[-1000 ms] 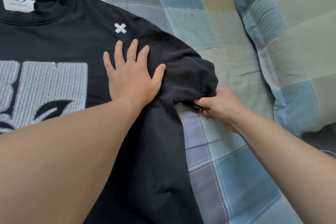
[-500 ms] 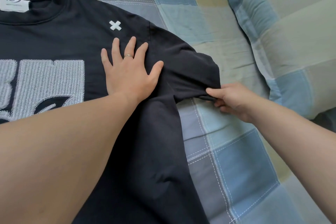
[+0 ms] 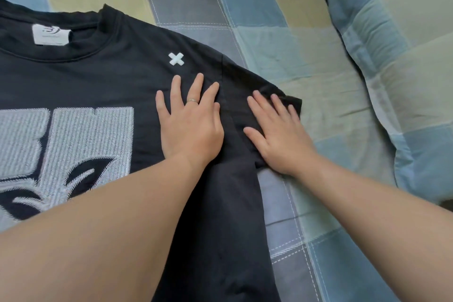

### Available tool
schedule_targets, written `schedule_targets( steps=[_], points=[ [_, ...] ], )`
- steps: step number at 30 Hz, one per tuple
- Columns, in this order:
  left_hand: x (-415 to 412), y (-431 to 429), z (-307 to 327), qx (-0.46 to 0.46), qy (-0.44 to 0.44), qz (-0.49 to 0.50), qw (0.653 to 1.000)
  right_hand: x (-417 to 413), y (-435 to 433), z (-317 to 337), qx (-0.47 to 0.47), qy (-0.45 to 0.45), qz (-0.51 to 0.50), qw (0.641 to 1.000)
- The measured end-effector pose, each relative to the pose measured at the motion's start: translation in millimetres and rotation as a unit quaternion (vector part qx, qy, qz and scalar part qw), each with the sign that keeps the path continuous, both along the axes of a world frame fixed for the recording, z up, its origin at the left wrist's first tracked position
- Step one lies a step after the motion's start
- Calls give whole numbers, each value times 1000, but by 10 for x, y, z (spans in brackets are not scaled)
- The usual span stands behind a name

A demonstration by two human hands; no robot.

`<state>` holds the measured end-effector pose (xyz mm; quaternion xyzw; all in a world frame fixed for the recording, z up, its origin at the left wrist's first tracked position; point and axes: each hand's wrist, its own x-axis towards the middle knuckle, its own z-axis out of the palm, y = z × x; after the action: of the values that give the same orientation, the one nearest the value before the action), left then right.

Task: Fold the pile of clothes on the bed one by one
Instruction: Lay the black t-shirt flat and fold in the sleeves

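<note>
A black T-shirt (image 3: 103,76) lies front up on the bed, with a large grey stitched print, a small white cross near the shoulder and a white neck label. My left hand (image 3: 188,125) presses flat on the chest beside the shoulder seam, fingers spread, a ring on one finger. My right hand (image 3: 274,135) lies flat with straight fingers on the shirt's short sleeve (image 3: 269,95), which is spread out to the right. My forearms hide the lower part of the shirt.
A checked bedspread (image 3: 282,61) in blue, grey and pale yellow covers the bed under the shirt. A pillow (image 3: 397,61) in the same checks lies at the right, close to the sleeve end.
My right hand has let go of the sleeve hem it was pinching and now lies flat on the sleeve. The sleeve is spread flatter. My left hand stays pressed on the chest.
</note>
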<state>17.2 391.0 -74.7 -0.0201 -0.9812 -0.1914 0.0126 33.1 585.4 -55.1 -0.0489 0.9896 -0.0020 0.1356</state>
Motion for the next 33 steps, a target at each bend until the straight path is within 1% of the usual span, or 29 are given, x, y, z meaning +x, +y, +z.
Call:
schedule_targets(
  steps=[2,3,4,5,6,7,8,9,10,11,12,13,14,16,18,19,20,21,22,24,25,26,27,28,29,30,31,32,33],
  points=[
    [21,29,-10,2,2,3,1000,-64,564,-27,18,-10,-128,992],
    [22,29,-21,-3,3,6,1000,-133,782,18,24,-24,-201,979],
    [5,24,-29,-10,1,8,1000,-213,915,86,20,-15,-250,968],
    [-13,28,-39,-11,-2,11,1000,-288,951,145,8,23,-267,963],
    [-12,43,-45,-9,-5,18,1000,-341,842,184,-19,80,-243,967],
    [-7,55,-45,-8,-5,21,1000,-363,620,206,-59,117,-189,973],
    [-4,61,-44,-3,-4,24,1000,-362,360,211,-103,115,-113,982],
    [-11,62,-42,8,-2,29,1000,-325,112,181,-129,91,-34,987],
    [-23,57,-36,18,0,35,999,-248,-86,111,-122,60,30,990],
    [-25,47,-32,24,1,38,999,-172,-190,7,-93,43,67,993],
    [-28,47,-29,27,3,37,999,-151,-204,-90,-64,47,70,994],
    [-22,51,-34,33,5,36,999,-178,-169,-158,-44,54,49,996],
    [-14,41,-33,47,4,35,998,-225,-134,-184,-28,58,17,998],
    [-42,7,9,94,-12,25,995,-314,-91,-139,0,23,-82,996],
    [-101,-78,101,192,-63,13,979,-342,-117,51,10,-14,-168,986],
    [-51,-177,184,253,-103,4,962,-243,-164,194,3,4,-183,983],
    [77,-325,251,292,-131,-5,947,-79,-261,342,-12,57,-164,985],
    [281,-481,305,287,-146,-28,946,137,-388,500,-38,118,-123,985],
    [589,-673,341,237,-155,-61,957,418,-599,660,-75,151,-78,983],
    [1346,-1095,355,128,-142,-115,975,1117,-1106,841,-134,147,15,980],
    [1725,-1334,359,88,-127,-126,980,1513,-1393,861,-163,113,65,978],
    [2073,-1568,386,49,-121,-130,983,1906,-1663,823,-183,59,115,974],
    [2360,-1793,398,12,-123,-132,984,2274,-1852,711,-180,-5,163,970],
    [2625,-2024,405,-25,-130,-139,981,2613,-1951,576,-155,-64,194,966],
    [2862,-2252,406,-57,-137,-149,978,2872,-1939,454,-115,-103,202,967],
    [3095,-2472,395,-82,-143,-160,973,3070,-1823,345,-70,-114,178,975],
    [3324,-2682,395,-98,-155,-168,968,3223,-1674,290,-36,-107,106,988],
    [3548,-2890,414,-110,-167,-173,964,3340,-1531,293,-8,-99,-2,995],
    [3743,-3074,430,-118,-176,-176,961,3425,-1388,329,18,-101,-116,988]
  ],
)
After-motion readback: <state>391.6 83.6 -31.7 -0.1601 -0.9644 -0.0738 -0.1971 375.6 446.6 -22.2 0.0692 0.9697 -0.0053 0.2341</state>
